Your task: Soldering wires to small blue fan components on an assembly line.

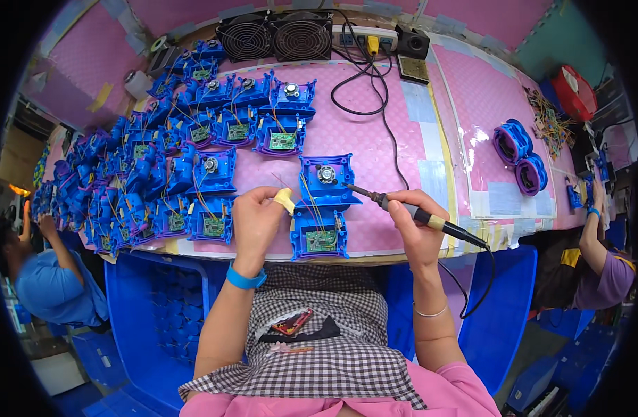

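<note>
Left hand: your left hand [255,221] is curled nearly closed, thumb and fingers pinching thin wire beside a taped fingertip, just left of the blue housing [324,206].
Right hand: your right hand [415,224] is wrapped closed around the soldering iron [416,214], tip pointing left onto the housing's upper half.
Blue housing: it lies open on the pink table [374,139] at the near edge, between your hands, with a green circuit board [321,240] in its lower half and a round metal part above.
Left of it: rows of similar blue housings [194,132] crowd the table.
Far edge: two black fans [276,35].
</note>
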